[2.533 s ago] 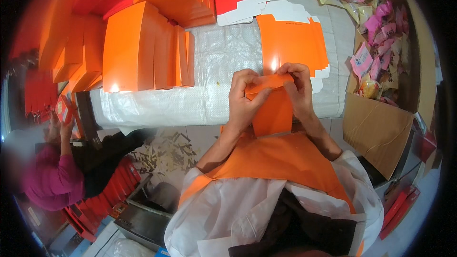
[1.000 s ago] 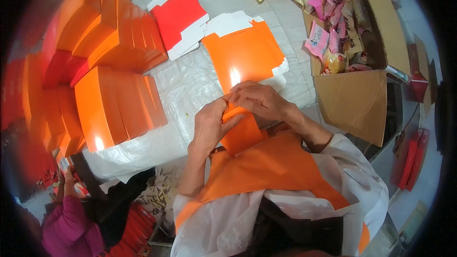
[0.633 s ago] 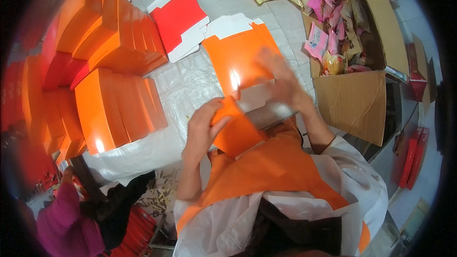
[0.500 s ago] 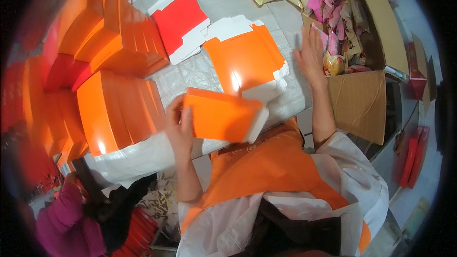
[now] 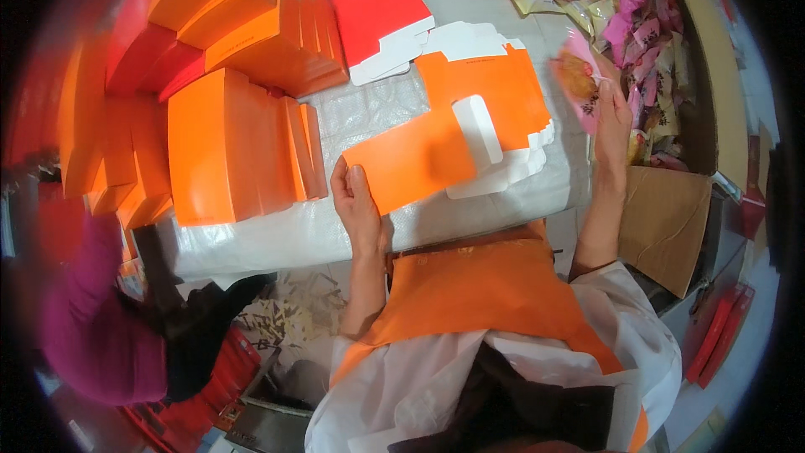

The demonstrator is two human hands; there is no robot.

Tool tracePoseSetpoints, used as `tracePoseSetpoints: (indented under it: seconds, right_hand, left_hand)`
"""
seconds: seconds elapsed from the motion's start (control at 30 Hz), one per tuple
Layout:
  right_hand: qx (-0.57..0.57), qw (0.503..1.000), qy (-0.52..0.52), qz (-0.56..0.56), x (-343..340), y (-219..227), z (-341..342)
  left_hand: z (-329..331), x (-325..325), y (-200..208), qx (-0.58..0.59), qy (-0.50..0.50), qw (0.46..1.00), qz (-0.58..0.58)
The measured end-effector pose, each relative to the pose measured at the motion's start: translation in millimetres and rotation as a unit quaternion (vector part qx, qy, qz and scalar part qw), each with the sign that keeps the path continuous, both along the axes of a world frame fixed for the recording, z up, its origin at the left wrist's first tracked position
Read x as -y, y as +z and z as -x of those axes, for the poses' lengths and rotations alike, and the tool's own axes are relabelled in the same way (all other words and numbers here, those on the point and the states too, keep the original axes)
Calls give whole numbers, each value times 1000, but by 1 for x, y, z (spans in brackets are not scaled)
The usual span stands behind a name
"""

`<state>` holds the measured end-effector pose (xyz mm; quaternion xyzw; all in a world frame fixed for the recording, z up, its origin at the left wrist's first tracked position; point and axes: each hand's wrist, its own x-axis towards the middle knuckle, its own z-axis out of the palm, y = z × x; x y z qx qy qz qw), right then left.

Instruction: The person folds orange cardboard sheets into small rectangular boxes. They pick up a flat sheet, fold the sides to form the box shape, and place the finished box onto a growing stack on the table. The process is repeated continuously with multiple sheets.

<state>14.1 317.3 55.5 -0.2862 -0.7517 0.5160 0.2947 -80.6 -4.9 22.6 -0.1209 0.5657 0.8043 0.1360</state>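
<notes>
- the left hand [image 5: 356, 205] is reaching forward from the lower middle, its bare forearm running almost straight up from the elbow.
- its thumb is lying flat and pointing away from the body, with the fingers curled out of sight beneath, closed in a pinch.
- the right hand [image 5: 612, 117] is stretching farther out and to the right, well apart from the left.
- its fingers are closing together near the tips, back of the hand facing the camera.
- the right forearm is rising bare out of a white sleeve pushed back near the elbow.
</notes>
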Motion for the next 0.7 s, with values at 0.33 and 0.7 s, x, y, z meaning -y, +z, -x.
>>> tracePoseSetpoints:
  seconds: [0.33,0.7]
  right_hand:
    - [90,935,220,262,55,-16,13]
    - [159,940,291,78,72,-21,47]
  left_hand:
    - [-5,-9,-4,-43,16,998,31]
    - [-16,-21,-15,-59,-29,998,8]
